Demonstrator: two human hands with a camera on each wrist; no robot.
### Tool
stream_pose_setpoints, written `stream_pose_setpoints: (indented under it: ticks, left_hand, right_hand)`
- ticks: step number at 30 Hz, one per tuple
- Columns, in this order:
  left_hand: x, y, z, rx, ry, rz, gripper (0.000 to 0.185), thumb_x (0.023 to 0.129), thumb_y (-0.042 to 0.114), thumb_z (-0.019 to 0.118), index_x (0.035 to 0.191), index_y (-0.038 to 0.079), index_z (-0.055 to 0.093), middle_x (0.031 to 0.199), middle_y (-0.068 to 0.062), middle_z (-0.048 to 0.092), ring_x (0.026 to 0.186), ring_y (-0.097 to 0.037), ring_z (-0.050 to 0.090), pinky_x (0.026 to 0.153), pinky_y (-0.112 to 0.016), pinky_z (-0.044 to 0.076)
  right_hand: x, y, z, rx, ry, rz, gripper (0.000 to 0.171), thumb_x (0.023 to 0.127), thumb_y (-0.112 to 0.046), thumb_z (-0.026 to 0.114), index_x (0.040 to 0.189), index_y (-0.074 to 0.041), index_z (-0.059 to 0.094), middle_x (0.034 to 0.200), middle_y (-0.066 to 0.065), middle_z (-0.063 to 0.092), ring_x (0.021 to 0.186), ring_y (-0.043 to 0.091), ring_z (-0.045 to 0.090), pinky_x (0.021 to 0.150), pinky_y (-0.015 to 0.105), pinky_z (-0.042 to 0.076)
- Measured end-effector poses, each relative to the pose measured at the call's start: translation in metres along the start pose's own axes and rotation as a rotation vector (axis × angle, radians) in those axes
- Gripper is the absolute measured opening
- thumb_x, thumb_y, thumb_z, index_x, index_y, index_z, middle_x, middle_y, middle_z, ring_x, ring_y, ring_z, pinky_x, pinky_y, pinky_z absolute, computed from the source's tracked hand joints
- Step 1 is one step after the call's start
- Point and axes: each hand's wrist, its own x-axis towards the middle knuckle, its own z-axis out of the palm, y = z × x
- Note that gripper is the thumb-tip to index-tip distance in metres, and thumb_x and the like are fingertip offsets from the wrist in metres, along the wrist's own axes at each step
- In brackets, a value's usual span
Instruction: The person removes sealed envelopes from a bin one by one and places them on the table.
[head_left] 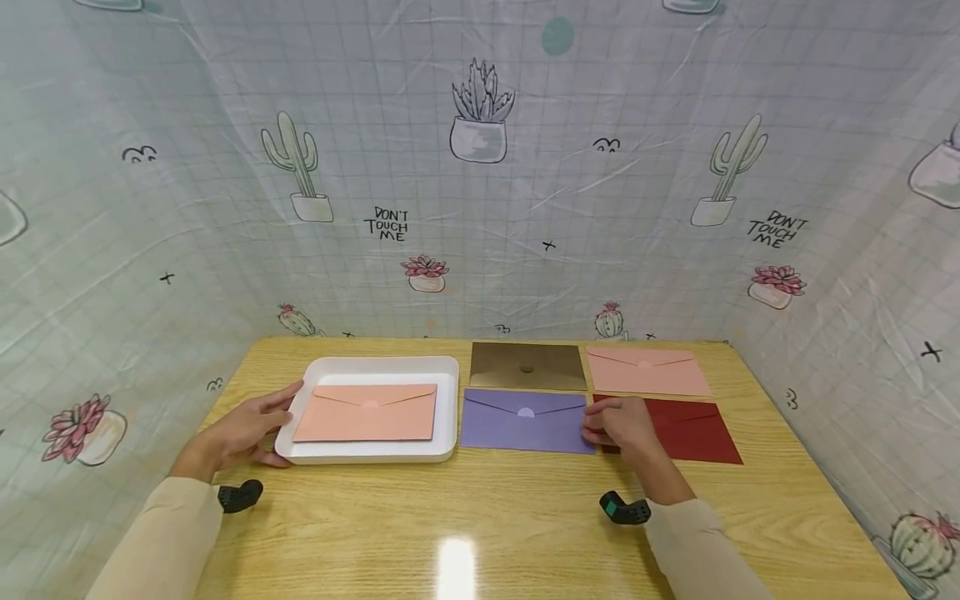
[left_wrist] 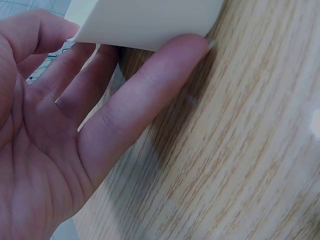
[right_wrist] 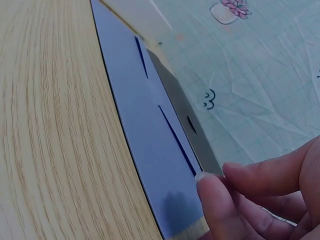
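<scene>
At the left, my left hand (head_left: 251, 429) holds the corner of a white tray (head_left: 378, 367), thumb against its outer wall and other fingers at the rim. A peach envelope (head_left: 367, 417) lies inside, flap side up. In the left wrist view the tray (left_wrist: 150, 20) fills the top, and the thumb stretches along its underside edge. My right hand (head_left: 622, 421) is at the right end of a purple envelope (head_left: 517, 429), fingers loosely bent and overlapping its edge. The right wrist view shows the thumb tip right beside that envelope (right_wrist: 125, 105), its shadow falling on the paper.
Behind the purple envelope lies a brown envelope (head_left: 525, 375), with a pink envelope (head_left: 652, 375) to its right. A dark red envelope (head_left: 705, 429) lies partly beneath my right hand in view. Patterned cloth (head_left: 480, 208) hangs around the wooden table (head_left: 375, 525).
</scene>
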Motion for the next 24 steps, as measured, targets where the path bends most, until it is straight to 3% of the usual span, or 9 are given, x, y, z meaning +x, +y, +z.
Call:
stream_pose_setpoints:
  ticks: [24]
  left_hand:
    - [0.003,-0.009,-0.003,-0.031,-0.016,0.032,0.071,0.112,0.014,0.040,0.169,0.026,0.000,0.175,-0.020,-0.008,0.129,-0.035,0.058,0.085,-0.058,0.063]
  right_hand:
    - [-0.013,-0.021,0.052,0.088,-0.163,-0.072,0.030,0.090,0.008,0.070,0.118,0.019,0.068,0.093,0.017,0.076,0.070,0.013,0.074,0.069,0.029,0.065]
